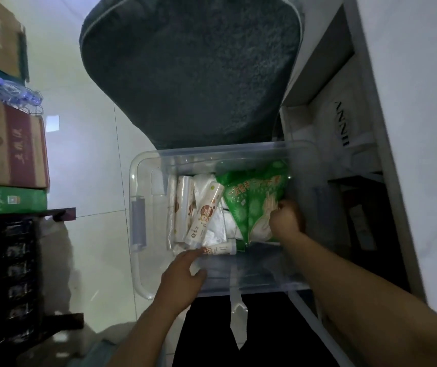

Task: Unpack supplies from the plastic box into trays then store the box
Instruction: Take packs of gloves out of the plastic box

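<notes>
Head view looks straight down into a clear plastic box (143, 284) on the pale tiled floor (93, 160), in the lower middle of the frame. The right hand (287, 219) is inside the box, at its right side, with fingers closed on the lower edge of a green packet (254, 192) that shows a drawing of gloves. The left hand (183, 276) is at the near side of the box, fingers spread and loose, its fingertips touching a small white roll (222, 248) that lies flat; it does not grip it. The two hands are apart.

Left of the green packet lie several white rolls with red labels (206, 210), one tilted over the others, on top of white plastic bags (212, 229). A grey latch (138, 223) sits on the left wall of the box.

Above the box, a dark green cushion (191, 70) fills the upper middle. In the left of the frame cardboard cartons (8, 144) are stacked. At the right stands a white shelf unit (410, 128).
</notes>
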The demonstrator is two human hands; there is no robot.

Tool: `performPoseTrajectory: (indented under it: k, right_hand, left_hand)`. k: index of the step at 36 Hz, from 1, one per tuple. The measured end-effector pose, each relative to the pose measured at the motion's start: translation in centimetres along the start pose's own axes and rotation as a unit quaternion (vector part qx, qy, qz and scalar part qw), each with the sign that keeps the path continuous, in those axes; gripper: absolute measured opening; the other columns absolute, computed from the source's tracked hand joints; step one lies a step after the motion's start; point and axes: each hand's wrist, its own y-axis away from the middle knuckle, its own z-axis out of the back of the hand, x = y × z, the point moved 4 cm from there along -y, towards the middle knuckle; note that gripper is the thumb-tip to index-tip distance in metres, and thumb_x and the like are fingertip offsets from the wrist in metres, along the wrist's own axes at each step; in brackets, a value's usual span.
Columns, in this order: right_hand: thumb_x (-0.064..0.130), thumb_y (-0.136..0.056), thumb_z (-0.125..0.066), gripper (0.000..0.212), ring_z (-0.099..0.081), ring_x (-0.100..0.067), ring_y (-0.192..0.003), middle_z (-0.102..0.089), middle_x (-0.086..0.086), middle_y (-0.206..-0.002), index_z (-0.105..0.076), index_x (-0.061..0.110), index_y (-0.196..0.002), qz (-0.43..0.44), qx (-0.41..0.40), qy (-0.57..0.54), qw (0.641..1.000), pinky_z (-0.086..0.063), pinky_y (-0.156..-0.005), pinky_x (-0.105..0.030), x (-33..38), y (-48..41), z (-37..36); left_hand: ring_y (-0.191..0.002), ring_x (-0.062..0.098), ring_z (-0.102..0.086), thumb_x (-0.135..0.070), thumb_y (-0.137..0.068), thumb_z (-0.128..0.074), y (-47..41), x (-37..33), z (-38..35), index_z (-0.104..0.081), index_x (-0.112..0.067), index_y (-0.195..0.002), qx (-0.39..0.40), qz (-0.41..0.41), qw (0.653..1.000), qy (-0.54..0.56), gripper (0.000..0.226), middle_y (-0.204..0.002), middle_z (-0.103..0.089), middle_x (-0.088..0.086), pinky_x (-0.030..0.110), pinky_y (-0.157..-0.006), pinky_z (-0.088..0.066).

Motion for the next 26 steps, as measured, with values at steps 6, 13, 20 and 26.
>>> performPoseTrajectory:
  k: [6, 13, 20, 26]
  right_hand:
    - [0.003, -0.077, -0.073, 0.009, -0.061, -0.021, -0.067, -0.067, -0.018, -0.069, -0.067, 0.002, -0.07, 0.102, 0.009, -0.146, 0.984, -0.048, -0.062, -0.034, 0.7, 6.3, 5.6]
    - [-0.006, -0.074, -0.075, 0.009, -0.059, -0.022, -0.07, -0.066, -0.017, -0.071, -0.072, 0.002, -0.073, 0.14, 0.166, -0.377, 0.9, -0.046, -0.065, -0.035, 1.3, 14.1, 11.1]
    - [-0.004, -0.07, -0.078, 0.017, -0.057, -0.028, -0.073, -0.062, -0.024, -0.08, -0.066, -0.01, -0.08, 0.099, 0.228, -0.411, 0.877, -0.045, -0.065, -0.033, 1.6, 17.1, 11.5]
    - [-0.004, -0.069, -0.079, 0.031, -0.059, -0.025, -0.074, -0.065, -0.013, -0.077, -0.065, -0.009, -0.096, 0.017, 0.296, -0.398, 0.868, -0.044, -0.061, -0.029, 1.6, 16.9, 7.6]
  left_hand:
    - [-0.115, 0.011, -0.053, -0.019, -0.085, -0.075, 0.6, -5.8, 2.5, -0.06, -0.031, -0.125, -0.001, 0.009, 0.98, 0.198, 0.045, -0.132, -0.059, -0.001, 0.018, -0.083, -0.042]
    - [-0.111, 0.021, -0.068, -0.01, -0.083, -0.076, 1.6, -11.3, 6.0, -0.058, -0.029, -0.13, 0.121, -0.041, 0.911, 0.393, 0.054, -0.126, -0.069, 0.003, 0.032, -0.079, -0.057]
    - [-0.108, 0.032, -0.069, -0.011, -0.074, -0.081, 3.3, -11.5, 7.7, -0.06, -0.031, -0.129, 0.177, -0.068, 0.911, 0.365, 0.062, -0.123, -0.07, 0.007, 0.051, -0.082, -0.059]
    - [-0.109, 0.034, -0.068, -0.009, -0.071, -0.08, 3.6, -8.1, 6.8, -0.053, -0.032, -0.136, 0.164, -0.028, 0.909, 0.382, 0.074, -0.123, -0.07, 0.011, 0.051, -0.083, -0.057]
